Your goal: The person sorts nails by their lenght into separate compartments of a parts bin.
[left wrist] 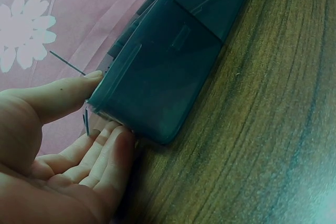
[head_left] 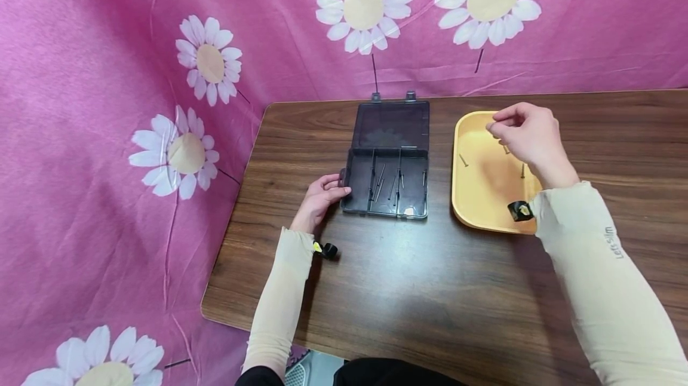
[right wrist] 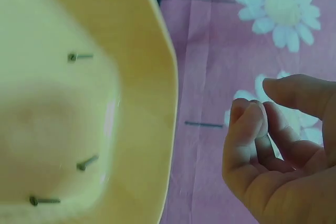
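My left hand holds the left side of a dark see-through compartment box. In the left wrist view the thumb lies at the box's upper edge, with the fingers against its side. Several long, thin screws lie in the box, mostly in the middle compartment. Above the back of a yellow tray hovers my right hand, its fingers loosely curled. The right wrist view shows a gap between thumb and fingertips, with nothing visible in it. Three screws, among them a small one, lie apart inside the tray.
The box's lid is folded back flat towards the cloth. A wooden table carries box and tray, which stand a short way apart. Pink flowered cloth hangs behind the table and along its left side.
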{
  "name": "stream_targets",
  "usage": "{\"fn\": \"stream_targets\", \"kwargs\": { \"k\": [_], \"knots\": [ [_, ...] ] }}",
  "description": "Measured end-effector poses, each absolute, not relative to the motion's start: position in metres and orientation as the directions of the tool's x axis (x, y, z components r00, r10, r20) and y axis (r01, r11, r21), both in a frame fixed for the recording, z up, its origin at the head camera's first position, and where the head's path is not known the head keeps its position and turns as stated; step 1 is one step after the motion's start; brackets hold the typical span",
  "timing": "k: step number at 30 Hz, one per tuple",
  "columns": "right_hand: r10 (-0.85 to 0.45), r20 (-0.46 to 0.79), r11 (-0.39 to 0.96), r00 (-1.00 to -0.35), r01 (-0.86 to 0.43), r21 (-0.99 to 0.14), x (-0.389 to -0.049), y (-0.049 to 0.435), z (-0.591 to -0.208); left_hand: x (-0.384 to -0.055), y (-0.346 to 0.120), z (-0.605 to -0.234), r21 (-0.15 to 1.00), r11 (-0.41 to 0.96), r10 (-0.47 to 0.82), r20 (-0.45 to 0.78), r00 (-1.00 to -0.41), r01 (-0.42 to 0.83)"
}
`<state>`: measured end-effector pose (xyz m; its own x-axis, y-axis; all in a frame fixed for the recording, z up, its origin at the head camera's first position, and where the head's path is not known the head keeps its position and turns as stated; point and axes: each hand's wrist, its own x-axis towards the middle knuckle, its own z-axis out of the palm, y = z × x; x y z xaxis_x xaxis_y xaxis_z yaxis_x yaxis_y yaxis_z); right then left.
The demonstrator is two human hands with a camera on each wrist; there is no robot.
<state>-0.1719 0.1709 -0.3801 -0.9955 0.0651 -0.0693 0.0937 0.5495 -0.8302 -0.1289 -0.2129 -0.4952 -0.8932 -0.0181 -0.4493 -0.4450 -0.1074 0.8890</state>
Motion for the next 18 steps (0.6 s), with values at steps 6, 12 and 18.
{"fn": "stream_targets", "kwargs": {
  "k": [6,12,18],
  "knots": [
    [0.059,-0.071,0.684,-0.996,0.092,-0.724,-0.183,0.183,-0.388,-0.129,-0.214,-0.495,0.891,-0.104,-0.022,-0.446,-0.895,-0.442],
    [-0.044,-0.114,0.802,-0.993,0.033,-0.597,-0.194,0.188,-0.406,-0.128,-0.215,-0.494,0.886,-0.074,-0.015,-0.459,-0.888,-0.457],
    [-0.115,-0.106,0.844,-0.988,-0.041,-0.534,-0.201,0.192,-0.422,-0.127,-0.215,-0.494,0.887,-0.058,-0.005,-0.459,-0.888,-0.458]
  ]
}}
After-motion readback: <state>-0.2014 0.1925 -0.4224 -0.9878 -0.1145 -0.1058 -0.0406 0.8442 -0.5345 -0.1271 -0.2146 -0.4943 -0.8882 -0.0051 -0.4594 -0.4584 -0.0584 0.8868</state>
